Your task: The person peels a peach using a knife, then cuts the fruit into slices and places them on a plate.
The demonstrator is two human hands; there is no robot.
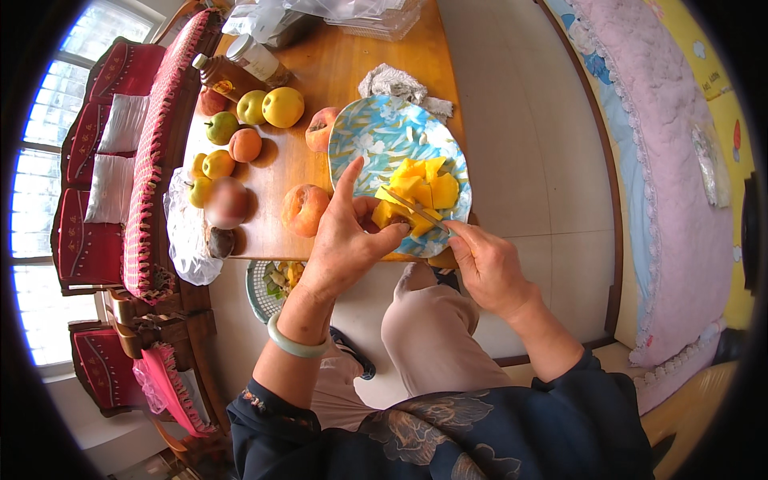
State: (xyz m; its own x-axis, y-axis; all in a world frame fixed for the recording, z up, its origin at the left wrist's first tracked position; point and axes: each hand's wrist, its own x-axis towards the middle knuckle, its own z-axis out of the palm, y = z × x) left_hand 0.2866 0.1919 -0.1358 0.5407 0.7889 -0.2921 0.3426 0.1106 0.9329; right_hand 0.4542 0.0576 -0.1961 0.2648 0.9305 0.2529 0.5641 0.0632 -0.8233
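My left hand [345, 240] pinches a piece of yellow-fleshed fruit [386, 214] between thumb and fingers, its index finger raised. The piece is held over the near side of a blue floral plate [366, 129]. In my right hand [492, 267] is a small knife [417, 210], its handle mostly hidden by the fingers. The narrow blade slants to the upper left across the fruit, at or just above the held piece; contact is hard to tell. Several cut yellow chunks [444, 189] are heaped on the plate beside the blade. A whole peach [303, 210] rests left of my left hand.
Another peach [321, 128] sits against the plate, and a crumpled grey cloth [393, 84] lies behind it. Apples [283, 108] and other fruit line the wooden table's [342, 54] left side, near a brown bottle [225, 75] and a jar [255, 57]. Below the edge stands a basket [259, 294] with scraps.
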